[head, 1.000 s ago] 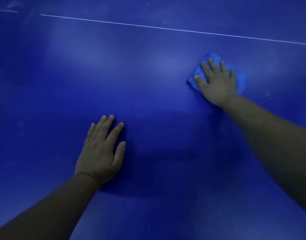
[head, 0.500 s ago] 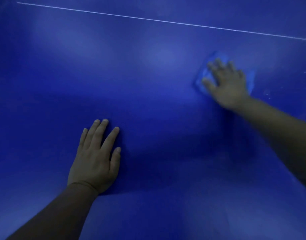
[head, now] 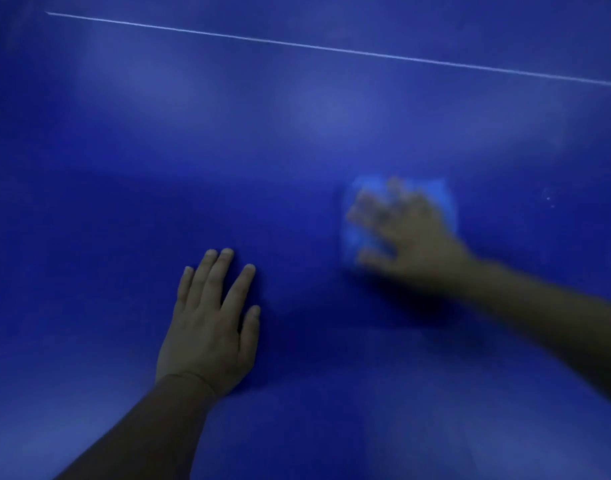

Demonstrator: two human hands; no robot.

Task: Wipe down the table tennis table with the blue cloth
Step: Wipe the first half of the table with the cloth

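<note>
Since a second ago, my right hand [head: 411,237] has dragged the blue cloth [head: 354,237] back toward me and to the left. It was up closer to the white line [head: 331,48] then. Now it sits well short of that line and much nearer my left hand [head: 207,327]. The right hand is smeared with motion blur, so I judge the stroke is mid-sweep and not resting.

As far as the blur lets me tell, its fingers are spread and lying flat on top of the cloth, pressing it down, not bunching it up. The cloth shows as a paler blue patch poking out beyond the fingertips and beside the thumb, flat against the desk [head: 124,168].

My left hand has hardly moved. It stays palm down on the desk with the fingers straight and slightly apart, holding nothing and bracing me as I lean in.

For the job, this means one strip from near the line back toward me is being covered. A few pale specks [head: 550,200] remain to the right of the cloth, outside this stroke, so that side seems to need another pass. How much of the desk is done overall I cannot judge.

No brand, label or lettering is readable anywhere. The only marking is the thin white line.
</note>
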